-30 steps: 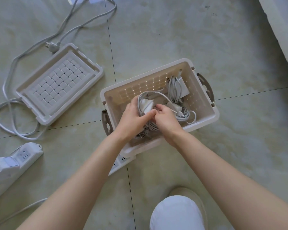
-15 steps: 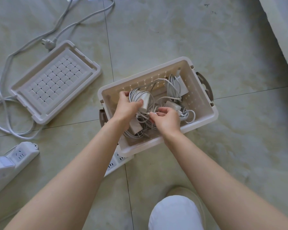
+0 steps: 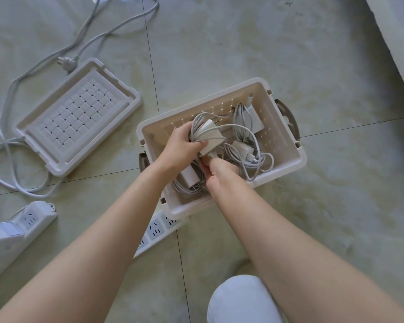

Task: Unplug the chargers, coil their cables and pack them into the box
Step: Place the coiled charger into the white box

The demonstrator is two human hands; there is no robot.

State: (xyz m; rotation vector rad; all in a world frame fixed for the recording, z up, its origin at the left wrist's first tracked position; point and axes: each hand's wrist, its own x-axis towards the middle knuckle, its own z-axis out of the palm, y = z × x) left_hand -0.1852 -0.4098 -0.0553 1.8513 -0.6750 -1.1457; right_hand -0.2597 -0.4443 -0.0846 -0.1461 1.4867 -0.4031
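Fingers [image 3: 197,144] of the left hand [image 3: 181,146] are curled tightly around a white charger [image 3: 211,136] with its cable wound on it, held just above the open box [image 3: 278,136]. The right hand [image 3: 222,171] is under the charger's lower end with bent fingers; whether they pinch something I cannot tell. Other chargers [image 3: 243,149] lie inside the box. The lid [image 3: 77,117] lies apart on the floor [image 3: 336,217], and a power strip [image 3: 159,229] sticks out from under the box.

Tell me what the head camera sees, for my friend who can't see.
The left hand grips a coiled charger over a white box holding other chargers; the right hand pinches its lower end. The lid lies on the floor, left.
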